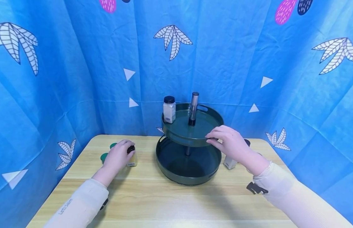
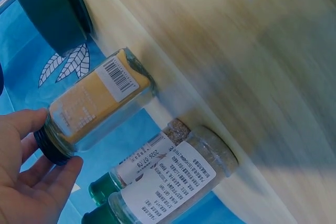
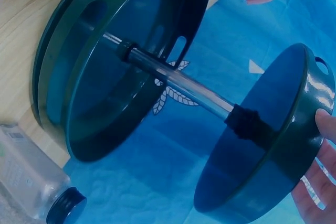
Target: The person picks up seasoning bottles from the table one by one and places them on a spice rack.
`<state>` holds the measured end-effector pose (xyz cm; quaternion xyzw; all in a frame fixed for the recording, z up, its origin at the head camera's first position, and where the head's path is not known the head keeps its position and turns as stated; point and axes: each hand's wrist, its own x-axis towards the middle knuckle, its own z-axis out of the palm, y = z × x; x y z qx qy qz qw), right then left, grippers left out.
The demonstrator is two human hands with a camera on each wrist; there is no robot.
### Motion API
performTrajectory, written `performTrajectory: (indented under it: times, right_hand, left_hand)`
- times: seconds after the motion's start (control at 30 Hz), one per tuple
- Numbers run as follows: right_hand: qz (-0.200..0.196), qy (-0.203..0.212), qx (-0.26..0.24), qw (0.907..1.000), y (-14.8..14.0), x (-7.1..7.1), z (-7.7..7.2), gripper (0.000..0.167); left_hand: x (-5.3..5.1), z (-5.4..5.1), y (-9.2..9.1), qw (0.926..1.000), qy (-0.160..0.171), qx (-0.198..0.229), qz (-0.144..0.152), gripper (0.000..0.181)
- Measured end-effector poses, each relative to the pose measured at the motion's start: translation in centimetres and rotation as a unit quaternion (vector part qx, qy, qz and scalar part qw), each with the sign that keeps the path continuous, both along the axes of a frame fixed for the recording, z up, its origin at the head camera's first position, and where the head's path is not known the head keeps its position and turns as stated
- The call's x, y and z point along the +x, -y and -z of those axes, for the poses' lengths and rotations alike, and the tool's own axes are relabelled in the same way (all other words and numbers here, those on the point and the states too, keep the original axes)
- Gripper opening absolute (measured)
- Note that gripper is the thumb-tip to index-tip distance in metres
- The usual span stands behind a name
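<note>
Green stand (image 1: 183,180), one jar aboard

Left hand (image 1: 118,155) first: thumb and fingers pinch the black lid of a yellow jar (image 2: 100,100), roughly upright, left of the stand; whether its base touches the table (image 1: 170,202), I can't tell. Across to the right hand (image 1: 232,142), thumb and fingers gripping the upper tray (image 1: 189,141) at its rim.

State of play? Early, I'd judge: one white jar (image 1: 169,113) sits at the upper tray's left edge, at least four containers are off the stand.

Now the count: one stand, two trays, one post (image 1: 194,106). Two green-lidded bottles (image 2: 173,182) beside the yellow jar. To the right, at least one pale jar (image 1: 230,162), partly behind the right hand; more could be hidden there.
</note>
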<state>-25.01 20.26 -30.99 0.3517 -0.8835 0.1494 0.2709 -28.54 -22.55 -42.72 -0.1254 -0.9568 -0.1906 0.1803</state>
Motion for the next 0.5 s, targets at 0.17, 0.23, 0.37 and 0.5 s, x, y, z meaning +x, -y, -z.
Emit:
performTrajectory:
  times: [0.17, 0.23, 0.37, 0.5]
  right_hand:
    - [0.001, -0.002, 0.0, 1.0, -0.03, -0.05, 0.04, 0.024]
    - [0.001, -0.004, 0.0, 1.0, -0.03, -0.09, 0.07, 0.024]
    - [0.0, -0.004, -0.001, 1.0, -0.03, -0.13, 0.11, 0.024]
    - [-0.001, -0.004, -0.003, 1.0, -0.04, -0.13, 0.1, 0.024]
  left_hand:
    - [-0.02, -0.19, -0.1, 1.0, 0.003, 0.002, 0.004, 0.034]
    - [0.02, -0.27, -0.15, 1.0, 0.003, 0.002, 0.004, 0.034]
    - [0.02, -0.27, -0.15, 1.0, 0.001, 0.0, 0.005, 0.034]
    - [0.04, -0.25, -0.1, 1.0, 0.0, -0.002, 0.006, 0.033]
